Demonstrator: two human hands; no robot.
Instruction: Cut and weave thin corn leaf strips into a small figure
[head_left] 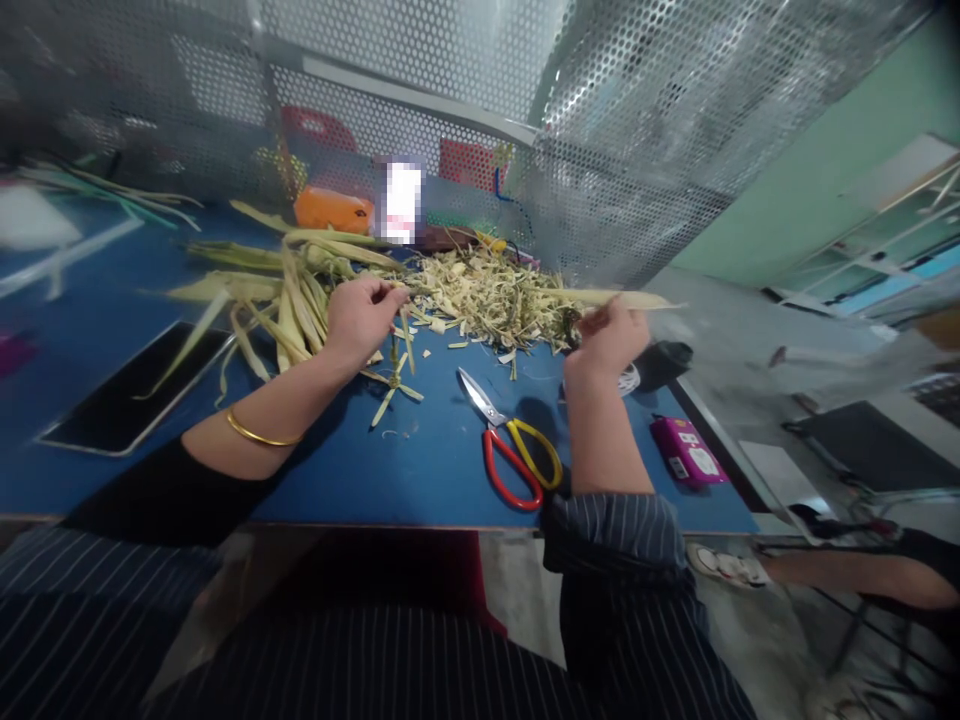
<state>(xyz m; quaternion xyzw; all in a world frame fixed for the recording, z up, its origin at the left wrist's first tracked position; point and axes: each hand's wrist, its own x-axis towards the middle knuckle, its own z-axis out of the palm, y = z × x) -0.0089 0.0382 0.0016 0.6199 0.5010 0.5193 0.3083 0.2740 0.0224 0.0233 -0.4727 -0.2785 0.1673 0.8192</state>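
My left hand (365, 315) is closed in a pinch on a thin husk strip, beside a heap of long dried husks (289, 325). Below its fingertips a small knotted husk piece (395, 380) with several short ends rests near or on the table. A long pale husk strip (637, 299) runs along the fingertips of my right hand (611, 335), whose fingers are closed on it. Between the hands lies a pile of husk shreds (487, 298). Scissors (491, 415) with one red and one yellow handle lie partly open on the blue table (427, 470).
A dark tablet (135, 395) lies at the left under husk ends. An orange object (330, 210) and a bright screen (403, 200) stand at the back by a perforated metal panel (420, 60). A purple packet (688, 452) sits right; a person's leg (855, 577) is beyond.
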